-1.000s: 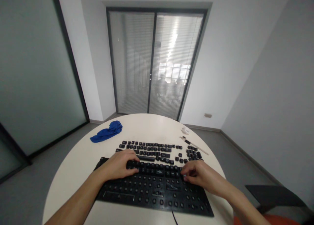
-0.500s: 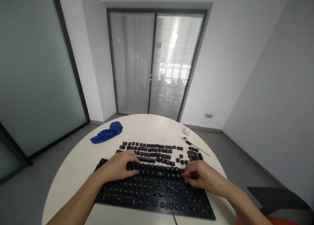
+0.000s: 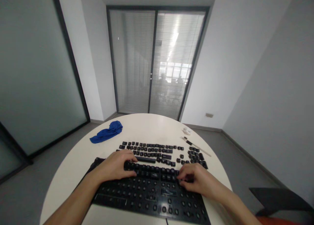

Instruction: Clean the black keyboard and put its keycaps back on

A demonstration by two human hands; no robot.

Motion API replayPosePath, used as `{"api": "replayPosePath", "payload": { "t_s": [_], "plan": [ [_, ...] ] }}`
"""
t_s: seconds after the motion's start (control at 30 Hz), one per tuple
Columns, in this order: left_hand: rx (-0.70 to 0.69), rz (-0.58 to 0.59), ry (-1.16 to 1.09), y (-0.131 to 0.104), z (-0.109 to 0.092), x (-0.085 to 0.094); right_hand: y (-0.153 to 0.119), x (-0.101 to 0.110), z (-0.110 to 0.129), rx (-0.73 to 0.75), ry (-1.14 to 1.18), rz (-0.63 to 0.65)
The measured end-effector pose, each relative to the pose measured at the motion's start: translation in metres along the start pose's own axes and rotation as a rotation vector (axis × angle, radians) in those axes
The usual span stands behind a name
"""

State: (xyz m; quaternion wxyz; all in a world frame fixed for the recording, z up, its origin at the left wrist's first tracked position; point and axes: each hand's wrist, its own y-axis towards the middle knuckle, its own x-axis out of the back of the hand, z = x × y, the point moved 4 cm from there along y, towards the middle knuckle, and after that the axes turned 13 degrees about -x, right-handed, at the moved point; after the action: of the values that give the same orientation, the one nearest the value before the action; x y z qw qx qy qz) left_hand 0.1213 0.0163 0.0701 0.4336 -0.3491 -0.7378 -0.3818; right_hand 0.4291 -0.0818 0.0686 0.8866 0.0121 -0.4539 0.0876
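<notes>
A black keyboard (image 3: pixel 147 199) lies slightly askew on the round table, with keycaps on its far rows and bare key posts over most of its nearer part. My left hand (image 3: pixel 119 166) is closed over the keyboard's far left side, fingers bent at the far edge and thumb on the keys. At the right end of the capped rows, my right hand (image 3: pixel 193 179) is pinched against the keyboard. Its fingertips hide whatever is between them. Loose black keycaps (image 3: pixel 147 149) lie in rows just beyond the keyboard, among them a long spacebar (image 3: pixel 146 160).
A crumpled blue cloth (image 3: pixel 106 133) lies at the table's left. To the right are another group of keycaps (image 3: pixel 196 155), a thin brush-like stick (image 3: pixel 198 147) and small white pieces (image 3: pixel 186 131). A dark chair (image 3: pixel 279 199) stands beyond the table's right edge.
The keyboard has shifted left and a little towards me. My right hand has moved left along with it, and my left hand slightly left. The loose keycaps stay about where they were.
</notes>
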Motion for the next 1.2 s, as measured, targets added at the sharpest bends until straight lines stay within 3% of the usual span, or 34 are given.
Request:
{"api": "replayPosePath", "payload": {
  "t_s": [0.17, 0.47, 0.6, 0.77, 1.2],
  "plan": [
    [-0.058, 0.014, 0.003, 0.006, -0.008, -0.007, 0.0, -0.002, -0.002, 0.028, 0.024, -0.012],
    [0.007, 0.002, -0.002, -0.002, 0.004, -0.001, 0.007, -0.011, 0.004, 0.055, 0.127, -0.03],
    [0.028, 0.006, 0.018, -0.001, 0.003, -0.002, 0.002, -0.014, -0.003, 0.054, 0.254, -0.11],
    [-0.009, -0.013, 0.023, 0.002, -0.002, -0.004, -0.005, -0.012, -0.006, 0.085, 0.219, -0.243],
    [-0.003, -0.013, 0.011, 0.001, -0.002, -0.005, -0.003, -0.015, 0.001, 0.169, 0.139, -0.193]
  ]
}}
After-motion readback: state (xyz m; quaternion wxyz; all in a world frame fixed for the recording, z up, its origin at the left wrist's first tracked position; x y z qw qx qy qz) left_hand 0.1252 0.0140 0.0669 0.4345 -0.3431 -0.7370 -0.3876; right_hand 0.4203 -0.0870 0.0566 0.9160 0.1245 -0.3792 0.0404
